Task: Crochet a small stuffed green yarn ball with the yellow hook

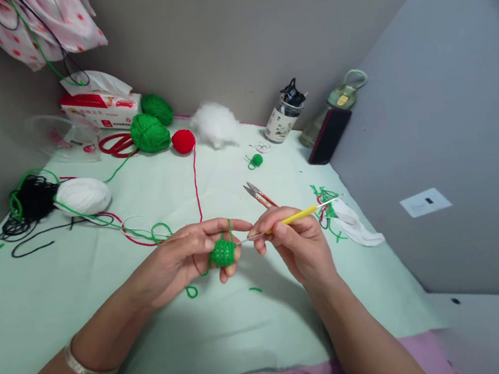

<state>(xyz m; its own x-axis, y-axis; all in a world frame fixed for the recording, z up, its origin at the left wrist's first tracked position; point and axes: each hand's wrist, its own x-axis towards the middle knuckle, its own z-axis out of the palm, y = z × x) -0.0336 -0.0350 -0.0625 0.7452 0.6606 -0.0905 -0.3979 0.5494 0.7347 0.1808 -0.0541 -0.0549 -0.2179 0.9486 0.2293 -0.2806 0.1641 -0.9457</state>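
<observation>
From the head camera, both of the person's hands meet over the middle of the pale green table [53, 299]. The left hand [181, 262] pinches one small green crochet piece [222, 253] between thumb and fingers, closed around it, above the table's near half. The right hand [298, 247] is closed on one yellow-handled crochet hook [297, 216], whose metal tip reaches the crochet piece. A green strand [145, 232] runs from the piece off to the left.

Farther back lie two green yarn balls, one larger [150, 132] and one behind it [157, 108], one red ball [183, 141], one white skein [83, 196] and one black tangle of yarn [35, 200]. A second small green crochet piece [255, 161] sits alone near the far edge. One pair of thread snips [257, 195] lies just beyond the hands. One tuft of white stuffing [216, 124], one tissue box [99, 108] and one jar [281, 121] stand along the wall.
</observation>
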